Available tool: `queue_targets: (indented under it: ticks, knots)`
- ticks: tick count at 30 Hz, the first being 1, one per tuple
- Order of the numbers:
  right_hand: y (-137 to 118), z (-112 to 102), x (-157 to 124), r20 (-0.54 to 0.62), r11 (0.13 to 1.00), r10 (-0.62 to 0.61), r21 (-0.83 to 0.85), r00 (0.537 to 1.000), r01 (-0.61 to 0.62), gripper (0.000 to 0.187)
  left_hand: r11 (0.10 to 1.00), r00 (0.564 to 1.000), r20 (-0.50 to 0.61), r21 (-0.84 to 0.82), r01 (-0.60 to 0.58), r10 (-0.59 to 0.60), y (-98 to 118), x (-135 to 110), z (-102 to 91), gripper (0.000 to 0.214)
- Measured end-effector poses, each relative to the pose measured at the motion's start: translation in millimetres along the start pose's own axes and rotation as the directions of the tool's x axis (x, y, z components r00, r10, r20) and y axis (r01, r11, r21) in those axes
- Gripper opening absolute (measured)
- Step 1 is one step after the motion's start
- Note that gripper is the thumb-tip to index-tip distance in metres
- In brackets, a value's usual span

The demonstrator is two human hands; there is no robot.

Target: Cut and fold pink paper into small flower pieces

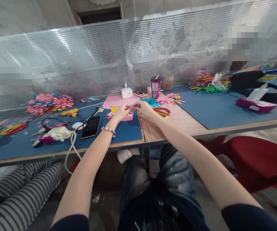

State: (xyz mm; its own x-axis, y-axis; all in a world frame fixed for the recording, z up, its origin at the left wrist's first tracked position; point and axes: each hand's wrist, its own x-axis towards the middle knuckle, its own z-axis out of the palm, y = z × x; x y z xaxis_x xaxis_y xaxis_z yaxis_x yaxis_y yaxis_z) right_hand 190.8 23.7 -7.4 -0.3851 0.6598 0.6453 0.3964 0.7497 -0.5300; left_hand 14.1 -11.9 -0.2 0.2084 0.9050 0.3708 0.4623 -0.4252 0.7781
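Note:
Both hands meet above the blue table, fingertips closed on a small pink paper piece (132, 108). My left hand (124, 111) pinches it from the left, and my right hand (143, 108) from the right. How the piece is folded is too small to make out. Just below the hands are more pink paper pieces (128, 117) and a yellow piece (114, 109). Large pink sheets (109, 101) lie behind them. Beside my right hand, red-and-yellow-handled scissors (164, 111) rest on the bare wood. Pink fringed paper (168, 98) and blue fringed paper (154, 102) lie beyond.
A purple cup (156, 86) and a white tissue box (126, 92) stand at the back. Leftward are a phone (91, 126), cables, a yellow glue gun (69, 112) and a pink fringed heap (49, 103). A purple tissue pack (256, 105) lies right. Another person's striped legs show at left.

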Motion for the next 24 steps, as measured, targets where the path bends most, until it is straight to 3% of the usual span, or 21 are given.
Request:
queue_targets:
  ticks: [10, 24]
  knots:
    - [1.8, 0.9, 0.0, 0.007, 0.987, -0.05, -0.153, 0.999, 0.05, 0.015, 0.998, 0.998, 0.011, 0.032, -0.06, 0.06, 2.0, -2.2, 1.0, 0.011]
    - [-1.4, -1.6, 1.2, -0.022, 0.995, -0.03, -0.098, 0.999, 0.028, 0.011, 0.992, 0.993, 0.023, 0.032, -0.12, 0.119, -5.0, 1.5, 0.4, 0.012]
